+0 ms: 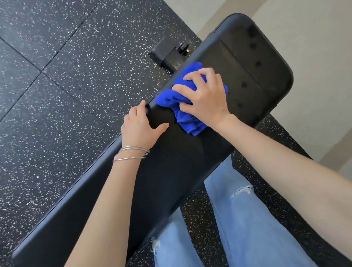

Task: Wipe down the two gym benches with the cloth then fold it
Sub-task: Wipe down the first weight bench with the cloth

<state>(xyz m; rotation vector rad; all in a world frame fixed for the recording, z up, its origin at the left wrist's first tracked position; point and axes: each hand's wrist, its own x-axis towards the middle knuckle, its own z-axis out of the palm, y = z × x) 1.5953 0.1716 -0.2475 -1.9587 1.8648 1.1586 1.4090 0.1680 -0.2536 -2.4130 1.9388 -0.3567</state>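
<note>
A long black padded gym bench (169,175) runs diagonally from the lower left to the upper right. A bunched bright blue cloth (187,120) lies on its pad near the gap between seat and back section. My right hand (204,96) presses down on the cloth with fingers spread over it, gripping it. My left hand (141,127) rests flat on the bench's left edge just beside the cloth, fingers curled over the rim, holding nothing. Only one bench is in view.
Black speckled rubber floor tiles (42,80) lie to the left. A black metal bench foot (167,54) sticks out beyond the pad's far side. A pale wall (320,39) stands close on the right. My legs in light blue jeans (239,222) stand against the bench's near side.
</note>
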